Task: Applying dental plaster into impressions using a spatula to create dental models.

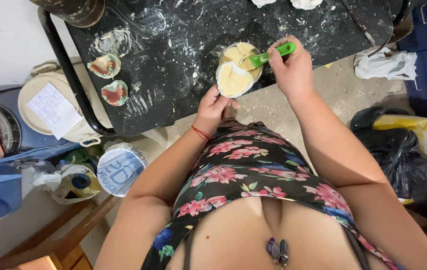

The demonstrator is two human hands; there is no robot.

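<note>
— What's closest to her?

— The left hand (215,106), at the near edge of the black, flour-dusted table (173,75). Its fingers (223,102) pinch the rim of a round, pale disc of dough (233,80) spread with creamy yellow filling, held just over the table's edge.

— And the other hand?

— The right hand (291,64), a little farther out, has its fingers closed around the handle of a green plastic spoon (268,55), whose bowl end sits in a small round tub of the same yellow filling (242,54). The tub touches the far side of the disc.

— How far along does it look?

— I'd judge mid-filling: the disc already carries a coat of cream (whether it needs more I cannot tell), and it is not folded or closed. To the left lie two small round pieces with red and green topping (110,79), which look finished, one just beyond the other.

— Anything in the way?

— Not between the hands. Farther back, two white dough lumps (286,3) sit at the far edge, a dark round pot (76,10) at the corner. Off the table, a white crumpled bag (384,64) and black plastic bags (398,150) crowd the floor on the right.
</note>
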